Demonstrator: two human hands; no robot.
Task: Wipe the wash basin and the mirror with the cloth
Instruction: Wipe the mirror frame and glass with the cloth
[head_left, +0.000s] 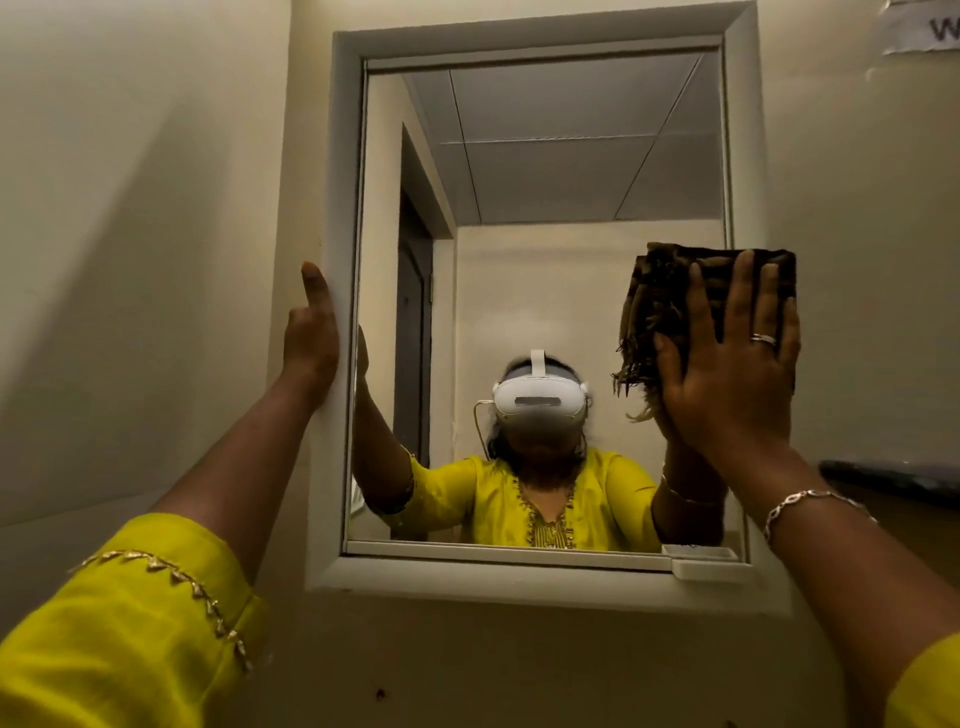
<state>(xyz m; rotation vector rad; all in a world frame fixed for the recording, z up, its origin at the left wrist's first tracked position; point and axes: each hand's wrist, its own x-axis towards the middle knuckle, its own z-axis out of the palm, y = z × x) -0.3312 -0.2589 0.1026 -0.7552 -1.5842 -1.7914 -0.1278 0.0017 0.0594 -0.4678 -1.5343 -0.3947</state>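
We press the dark cloth (691, 296) flat against the mirror (545, 312) at its right edge with our open right hand (737, 374); our left hand (310, 332) rests open-fingered on the mirror's left frame.

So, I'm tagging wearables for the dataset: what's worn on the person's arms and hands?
Left arm: yellow sleeve with gold triangle-bead trim. Right hand: silver ring. Right wrist: silver chain-link bracelet; a yellow sleeve edge shows at the corner.

White-framed rectangular wall mirror (540, 312) hangs on the cream painted wall (156, 260); small white plastic tray (706, 564) sits on its lower ledge.
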